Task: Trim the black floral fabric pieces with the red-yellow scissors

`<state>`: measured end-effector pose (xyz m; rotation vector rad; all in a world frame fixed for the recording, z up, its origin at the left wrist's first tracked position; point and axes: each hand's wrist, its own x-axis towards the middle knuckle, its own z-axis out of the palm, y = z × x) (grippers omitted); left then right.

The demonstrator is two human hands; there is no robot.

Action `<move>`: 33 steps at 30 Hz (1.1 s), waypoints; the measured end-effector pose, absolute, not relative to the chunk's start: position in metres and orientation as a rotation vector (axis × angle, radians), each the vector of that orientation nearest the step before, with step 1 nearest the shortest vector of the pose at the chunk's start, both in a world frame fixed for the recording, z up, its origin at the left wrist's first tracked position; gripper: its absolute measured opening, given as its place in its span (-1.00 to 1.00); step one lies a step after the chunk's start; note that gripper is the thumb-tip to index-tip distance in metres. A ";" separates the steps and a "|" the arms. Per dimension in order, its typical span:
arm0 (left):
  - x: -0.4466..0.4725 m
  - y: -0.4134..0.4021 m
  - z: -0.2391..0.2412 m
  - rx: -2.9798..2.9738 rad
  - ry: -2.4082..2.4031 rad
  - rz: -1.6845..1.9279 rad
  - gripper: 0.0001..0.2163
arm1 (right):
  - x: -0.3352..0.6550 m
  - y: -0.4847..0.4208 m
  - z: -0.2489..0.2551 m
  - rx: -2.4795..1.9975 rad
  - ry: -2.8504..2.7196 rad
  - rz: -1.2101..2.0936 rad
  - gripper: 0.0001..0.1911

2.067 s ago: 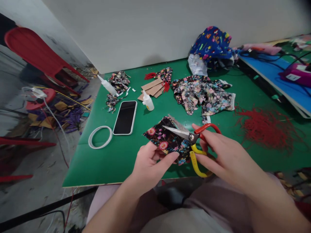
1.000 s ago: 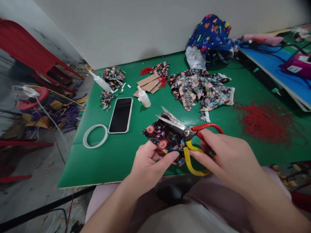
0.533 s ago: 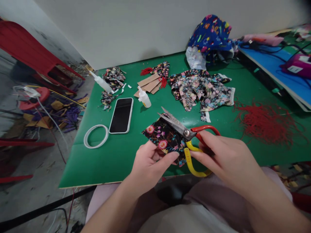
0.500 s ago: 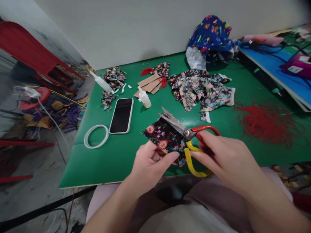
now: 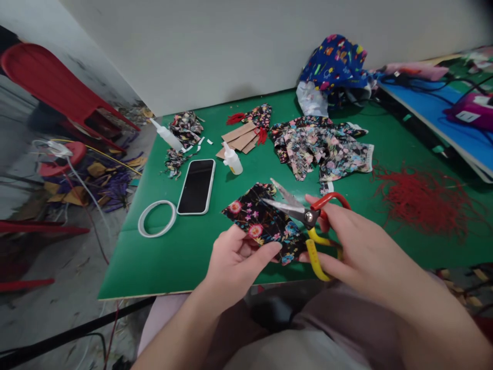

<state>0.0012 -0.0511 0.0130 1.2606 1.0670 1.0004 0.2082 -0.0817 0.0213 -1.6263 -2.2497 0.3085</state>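
Pinched between the thumb and fingers of my left hand (image 5: 241, 262) is a piece of black floral fabric (image 5: 265, 221), held above the table's front edge. My right hand (image 5: 348, 234) grips a pair of scissors (image 5: 308, 217) with one red and one yellow handle. The blades are parted and point to the left. The lower blade lies over the upper right part of the fabric; the other blade stands above it, clear of the cloth.
On the green table (image 5: 127, 267) lie a phone (image 5: 196, 186), a white tape ring (image 5: 157, 218), a squeeze bottle (image 5: 233, 160), another bottle (image 5: 168, 136), cardboard strips (image 5: 241, 137), floral scraps (image 5: 302, 146) and red threads (image 5: 425, 200). A blue patterned cloth (image 5: 333, 64) sits behind.
My right hand has shifted the scissors slightly right, uncovering more of the fabric, and the blades are spread wider. My left hand keeps its hold. The view has tilted slightly.
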 end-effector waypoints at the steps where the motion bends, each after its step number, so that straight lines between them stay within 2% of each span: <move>1: 0.001 -0.051 0.013 1.264 1.072 0.997 -0.88 | 0.207 -0.083 0.021 -1.607 -2.266 0.295 -0.52; 33: 0.003 -0.056 0.012 1.271 1.120 0.859 -0.87 | 0.199 -0.084 0.025 -1.579 -2.222 0.033 -0.60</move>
